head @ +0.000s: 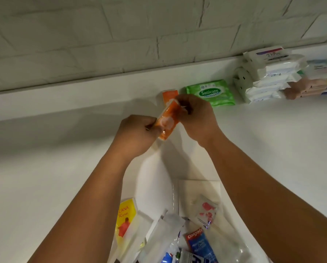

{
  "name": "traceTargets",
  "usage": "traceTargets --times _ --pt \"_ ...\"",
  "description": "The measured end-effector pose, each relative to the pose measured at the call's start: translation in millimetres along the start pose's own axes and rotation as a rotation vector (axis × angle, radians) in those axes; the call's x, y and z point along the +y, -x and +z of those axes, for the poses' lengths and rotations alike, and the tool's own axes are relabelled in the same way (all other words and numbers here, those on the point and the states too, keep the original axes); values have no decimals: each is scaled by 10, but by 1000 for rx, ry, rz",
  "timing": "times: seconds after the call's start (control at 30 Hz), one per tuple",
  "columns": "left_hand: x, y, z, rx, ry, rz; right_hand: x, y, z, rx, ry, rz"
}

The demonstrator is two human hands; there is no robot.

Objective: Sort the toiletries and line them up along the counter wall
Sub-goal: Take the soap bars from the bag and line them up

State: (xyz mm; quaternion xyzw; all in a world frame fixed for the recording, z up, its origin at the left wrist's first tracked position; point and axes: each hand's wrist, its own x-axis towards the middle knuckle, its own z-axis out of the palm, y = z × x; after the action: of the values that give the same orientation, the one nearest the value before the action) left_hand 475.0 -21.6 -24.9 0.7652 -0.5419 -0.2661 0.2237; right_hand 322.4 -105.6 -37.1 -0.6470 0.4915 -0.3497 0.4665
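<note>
I have the orange packet pinched at both ends; my left hand curls round its lower end, my right hand nips the upper end between thumb and fingers. It hangs tilted, clear of the counter, just in front of the back edge where the wall rises. I hold it this way, I think, to turn it square before laying it down; its print is too blurred to read.

A second orange packet lies at the back edge, partly hidden by my right hand; like goes with like, so this one probably belongs beside or on it. Next along towards the right is the green pack marked "Sanicare"; beyond it a stack of white packs, the top one reading "Dove", then some pinkish packs at the far right.

The unsorted heap sits at the near edge between my forearms; a yellow packet reads "ZANA Rose", a red and blue sachet reads "Colgate", and a white sachet carries red blotches; clear wrappers lie among them.
</note>
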Motion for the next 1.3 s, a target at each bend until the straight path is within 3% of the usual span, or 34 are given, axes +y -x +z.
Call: traceTargets --times 0.1,0.2,0.33,0.63,0.87,1.3 --pt "63 -204 60 -40 211 -55 -61 -132 7 89 -107 43" --pt "64 -438 203 74 421 -130 2 -195 18 168 -14 133" --pt "36 -739 346 176 531 -192 142 -154 75 33 13 191" --pt "3 -991 557 171 473 -197 221 -252 132 -88 56 232" --pt "78 -961 624 247 153 -75 248 -311 136 -104 -3 254" --pt "169 -879 659 168 144 -91 139 -351 111 -171 56 270"
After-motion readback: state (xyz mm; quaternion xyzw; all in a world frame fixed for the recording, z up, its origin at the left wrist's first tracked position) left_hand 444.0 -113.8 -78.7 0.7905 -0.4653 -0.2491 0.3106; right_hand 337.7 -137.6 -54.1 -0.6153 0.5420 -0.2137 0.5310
